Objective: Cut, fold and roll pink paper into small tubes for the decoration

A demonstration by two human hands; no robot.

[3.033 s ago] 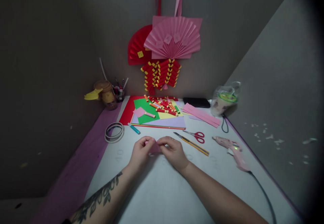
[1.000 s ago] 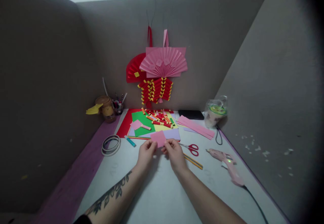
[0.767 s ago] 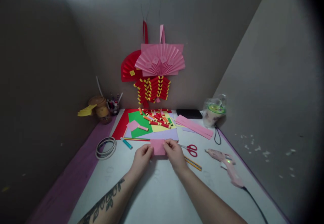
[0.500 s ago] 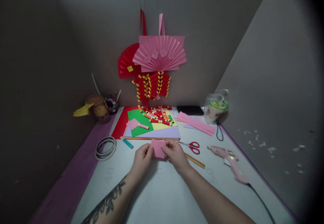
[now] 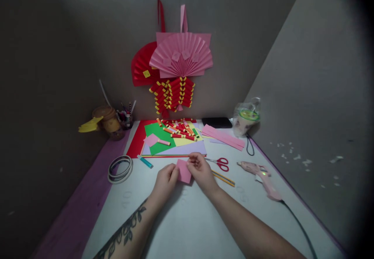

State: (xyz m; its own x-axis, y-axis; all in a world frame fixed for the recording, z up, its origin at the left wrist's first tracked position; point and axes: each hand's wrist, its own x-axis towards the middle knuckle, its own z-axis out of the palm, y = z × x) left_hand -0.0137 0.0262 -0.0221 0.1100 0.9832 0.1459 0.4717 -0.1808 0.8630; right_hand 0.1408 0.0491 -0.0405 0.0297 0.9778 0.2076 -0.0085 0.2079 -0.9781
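A small pink paper square [image 5: 184, 172] is held above the white tabletop, a little tilted. My left hand [image 5: 167, 179] pinches its left edge between thumb and fingers. On the other side, my right hand [image 5: 201, 172] grips the upper right edge, its thumb on the paper and its fingers curled behind. Just beyond my hands lies a stack of coloured paper sheets [image 5: 189, 148] with several small paper rolls [image 5: 184, 135] on it. To the right of my right hand are red-handled scissors [image 5: 222, 164] and yellow pencils [image 5: 223, 178].
A pink glue gun [image 5: 263, 177] with a lit green light lies at right, its cord running forward. Tape rolls [image 5: 120, 169] and a blue glue stick [image 5: 145, 161] lie at left. Cups, pink strips [image 5: 223, 136] and a black phone [image 5: 217, 123] stand or lie behind; paper fans [image 5: 181, 56] hang on the wall.
The paper square has turned slightly in my hands. My right hand has shifted up along its edge, with its fingers loosened a little. The whole view has tilted slightly down.
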